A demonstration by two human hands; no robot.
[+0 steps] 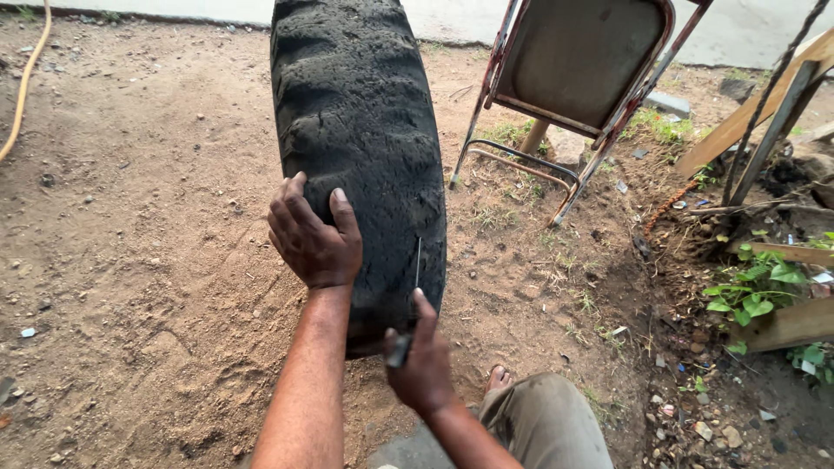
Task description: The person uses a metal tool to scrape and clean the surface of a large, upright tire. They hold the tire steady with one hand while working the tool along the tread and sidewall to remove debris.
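Below, two hands on one upright tyre, one perhaps gripping a thin tool

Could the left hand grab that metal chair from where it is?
Probably not. The left hand lies flat on the tyre, and the chair stands beyond the tyre's far side. The big tyre is between them, so the arm would have to go around it.

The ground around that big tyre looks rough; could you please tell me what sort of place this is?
Probably an outdoor roadside tyre-repair yard. A large worn tyre stands upright on bare dirt ground, a rusty folding metal chair sits behind it, and wooden planks lie among weeds at the right.
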